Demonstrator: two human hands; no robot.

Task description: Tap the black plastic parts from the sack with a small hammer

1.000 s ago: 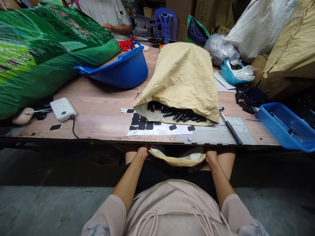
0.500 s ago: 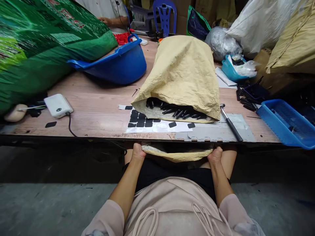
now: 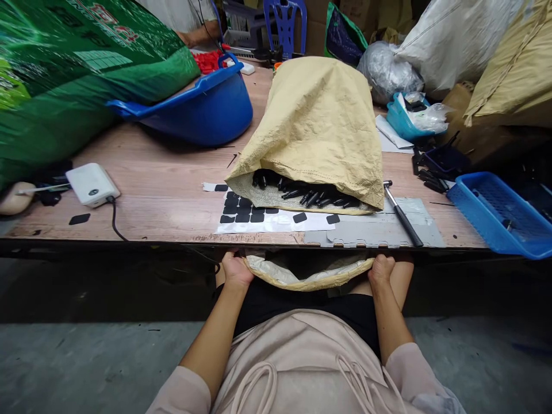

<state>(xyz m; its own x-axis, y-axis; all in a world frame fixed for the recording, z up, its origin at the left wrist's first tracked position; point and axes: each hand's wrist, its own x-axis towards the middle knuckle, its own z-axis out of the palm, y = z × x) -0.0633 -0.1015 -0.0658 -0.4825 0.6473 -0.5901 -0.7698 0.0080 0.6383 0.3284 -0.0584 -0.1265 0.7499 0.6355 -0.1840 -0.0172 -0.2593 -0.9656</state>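
Sack with pale lining hangs right between the hands, just below the table's near edge, left hand gripping its left rim, right hand its right, mouth gaping lol.

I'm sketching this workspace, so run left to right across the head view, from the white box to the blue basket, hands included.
White box → left hand → held open sack → right hand → hammer → blue basket.

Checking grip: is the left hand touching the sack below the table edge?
Touching. The head view shows the left hand clasping the lower sack by its rim.
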